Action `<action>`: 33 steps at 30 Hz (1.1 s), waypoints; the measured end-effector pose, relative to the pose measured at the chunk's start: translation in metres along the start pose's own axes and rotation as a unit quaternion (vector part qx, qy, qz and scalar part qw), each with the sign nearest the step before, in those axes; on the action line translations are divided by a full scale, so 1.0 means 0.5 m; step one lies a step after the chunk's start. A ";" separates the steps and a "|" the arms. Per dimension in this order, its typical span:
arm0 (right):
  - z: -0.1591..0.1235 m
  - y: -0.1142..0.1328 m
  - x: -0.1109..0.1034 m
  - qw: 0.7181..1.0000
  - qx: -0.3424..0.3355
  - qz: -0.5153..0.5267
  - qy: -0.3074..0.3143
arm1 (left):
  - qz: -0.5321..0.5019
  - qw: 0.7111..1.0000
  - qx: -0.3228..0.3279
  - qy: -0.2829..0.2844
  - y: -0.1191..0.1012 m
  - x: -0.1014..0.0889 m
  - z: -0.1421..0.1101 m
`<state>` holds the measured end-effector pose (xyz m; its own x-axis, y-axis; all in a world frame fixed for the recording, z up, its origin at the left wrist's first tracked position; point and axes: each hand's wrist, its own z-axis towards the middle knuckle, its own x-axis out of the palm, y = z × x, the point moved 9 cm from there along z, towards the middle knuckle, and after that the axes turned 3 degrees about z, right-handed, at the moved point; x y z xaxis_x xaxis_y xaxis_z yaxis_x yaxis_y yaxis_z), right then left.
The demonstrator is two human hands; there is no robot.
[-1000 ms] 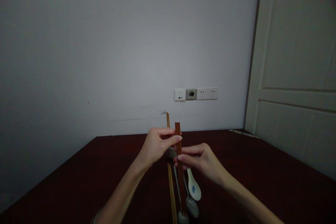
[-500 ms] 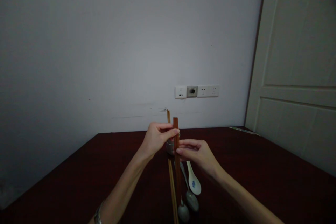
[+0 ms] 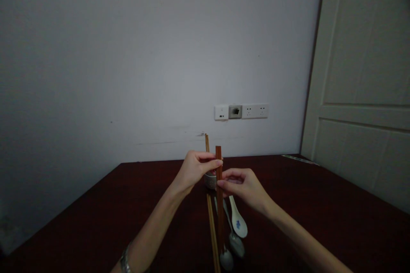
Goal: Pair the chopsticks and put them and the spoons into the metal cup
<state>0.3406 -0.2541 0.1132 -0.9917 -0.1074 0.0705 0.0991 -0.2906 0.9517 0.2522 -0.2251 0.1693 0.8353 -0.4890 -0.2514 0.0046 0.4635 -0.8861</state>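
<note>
Between my two hands stands a pair of reddish-brown chopsticks (image 3: 219, 204), held close together and nearly upright. My left hand (image 3: 196, 169) pinches them near the top; my right hand (image 3: 242, 185) pinches them a little lower. Behind my fingers is a small grey patterned cup (image 3: 210, 181), partly hidden, with lighter chopsticks (image 3: 207, 143) sticking up from it. Below my hands a pair of light wooden chopsticks (image 3: 212, 234) lies on the table. Right of it lie two metal spoons (image 3: 226, 260) (image 3: 236, 245) and a white spoon with a blue mark (image 3: 238, 224).
The dark red-brown table (image 3: 153, 204) runs back to a pale wall (image 3: 160, 59). A row of wall sockets (image 3: 254, 111) sits above its far edge. A white panelled door (image 3: 361, 72) stands at the right. A thin flat strip (image 3: 299, 160) lies at the far right edge.
Both hands keep their pinch on the reddish-brown chopsticks. These shift slightly left, then back right, against the cup and spoons. The view has tilted a little.
</note>
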 end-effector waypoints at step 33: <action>0.359 0.039 -0.164 0.988 -0.064 -0.019 -0.142 | -0.228 0.872 -0.324 -0.288 0.536 -0.263 -0.003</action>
<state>0.4091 -0.0803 0.1797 -0.9761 0.1707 0.1343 0.0536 -0.4097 0.9106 0.1429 -0.0376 -0.0359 0.9661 0.0259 0.2567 0.2531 -0.2889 -0.9233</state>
